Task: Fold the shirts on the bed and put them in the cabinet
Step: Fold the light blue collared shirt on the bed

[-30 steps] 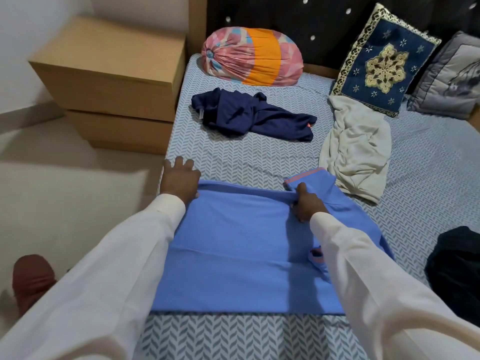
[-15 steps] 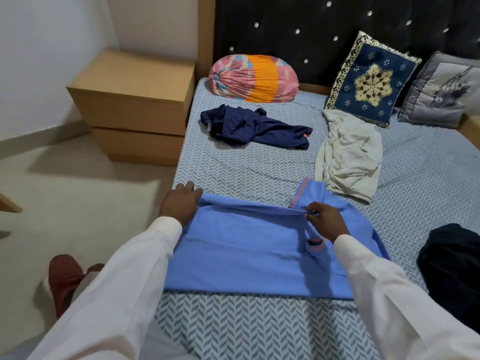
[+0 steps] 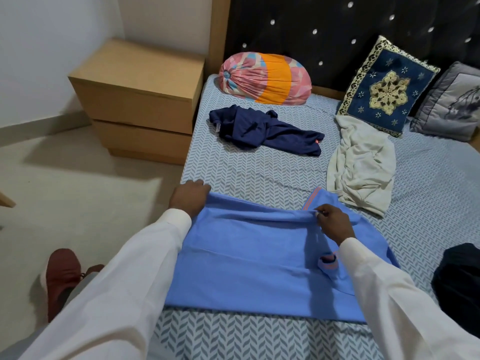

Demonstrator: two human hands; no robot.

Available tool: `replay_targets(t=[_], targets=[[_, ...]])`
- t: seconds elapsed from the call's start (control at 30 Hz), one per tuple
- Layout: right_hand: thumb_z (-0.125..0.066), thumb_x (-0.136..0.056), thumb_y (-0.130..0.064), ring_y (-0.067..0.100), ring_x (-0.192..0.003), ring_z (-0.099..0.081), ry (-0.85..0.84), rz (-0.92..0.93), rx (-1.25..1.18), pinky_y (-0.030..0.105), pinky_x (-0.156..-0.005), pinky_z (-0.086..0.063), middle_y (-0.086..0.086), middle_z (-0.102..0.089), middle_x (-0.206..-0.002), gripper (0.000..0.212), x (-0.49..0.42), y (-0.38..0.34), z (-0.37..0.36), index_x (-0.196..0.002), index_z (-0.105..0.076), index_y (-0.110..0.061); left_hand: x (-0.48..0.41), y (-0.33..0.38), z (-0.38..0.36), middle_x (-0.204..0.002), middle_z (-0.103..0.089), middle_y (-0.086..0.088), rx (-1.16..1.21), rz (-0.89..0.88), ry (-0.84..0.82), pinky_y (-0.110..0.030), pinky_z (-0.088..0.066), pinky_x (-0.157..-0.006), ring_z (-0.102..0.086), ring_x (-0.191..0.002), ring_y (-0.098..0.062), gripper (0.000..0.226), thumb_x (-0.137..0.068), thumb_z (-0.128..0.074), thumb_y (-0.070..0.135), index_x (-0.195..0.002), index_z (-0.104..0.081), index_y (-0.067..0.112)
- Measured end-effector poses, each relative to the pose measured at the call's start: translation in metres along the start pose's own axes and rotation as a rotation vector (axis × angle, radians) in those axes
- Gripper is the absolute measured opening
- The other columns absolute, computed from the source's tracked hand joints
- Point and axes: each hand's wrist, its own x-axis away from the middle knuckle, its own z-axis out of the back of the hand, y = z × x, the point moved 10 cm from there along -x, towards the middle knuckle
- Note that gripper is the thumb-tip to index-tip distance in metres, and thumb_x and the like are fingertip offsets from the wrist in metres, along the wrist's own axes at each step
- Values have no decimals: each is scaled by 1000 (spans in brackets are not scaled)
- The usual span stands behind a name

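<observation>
A light blue shirt (image 3: 249,261) with orange trim lies spread on the near part of the bed (image 3: 259,175). My left hand (image 3: 189,198) grips its far left corner at the bed's edge. My right hand (image 3: 332,222) pinches the far edge near the collar, and the cloth is lifted into a ridge between both hands. Further back lie a crumpled navy shirt (image 3: 265,131) and a crumpled cream shirt (image 3: 361,167). A wooden cabinet (image 3: 140,100) with two drawers, both closed, stands left of the bed.
A pink and orange bolster (image 3: 265,79), a blue embroidered cushion (image 3: 387,87) and a grey cushion (image 3: 452,102) lean on the dark headboard. A dark garment (image 3: 457,279) lies at the bed's right edge. My maroon shoe (image 3: 62,276) stands on the floor at the left.
My right hand has slid a little right along the shirt's far edge and now pinches it raised. The camera has tilted up, showing more of the headboard and cabinet.
</observation>
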Motion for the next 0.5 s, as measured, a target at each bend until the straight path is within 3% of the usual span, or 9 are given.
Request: replay_targets(t=[0.1,0.2,0.27,0.37,0.5], targets=[[-55,-93,-18,37,-98,-68,23,17,-43,52,-85,-56,10,-73,-111,28,2,-3,5,-117,-71,-20,2,-15,25,-115,-55,-10,93,50,121,-40,-46,-61,-55,-103,-32,19,-92,-52,16,-107,-64,17],[-57,-94,-13,33,-104,-67,28,49,-71,37,-91,-51,8,-72,-118,31,20,-16,13,-121,-71,-19,16,-17,53,-109,-50,-11,102,40,244,-35,-37,-52,-50,-97,-32,16,-91,-57,20,-105,-66,16],[-59,-93,-13,28,-109,-66,28,71,-40,32,-86,-46,7,-72,-120,31,34,-19,16,-121,-71,-17,30,-14,67,-101,-48,-12,98,20,299,-33,-37,-49,-48,-90,-32,17,-89,-60,19,-103,-67,15],[-61,-91,-14,27,-113,-65,6,104,31,35,-87,-48,8,-72,-120,30,54,-12,15,-117,-74,-16,60,-5,65,-92,-48,-11,94,-13,325,-34,-42,-49,-49,-82,-33,23,-83,-56,20,-101,-70,14],[-62,-88,-21,34,-103,-64,-5,92,113,41,-82,-53,14,-69,-108,26,79,2,10,-109,-77,-25,102,2,35,-87,-51,-13,11,-45,259,-34,-38,-51,-46,-76,-33,28,-77,-54,20,-98,-72,12]])
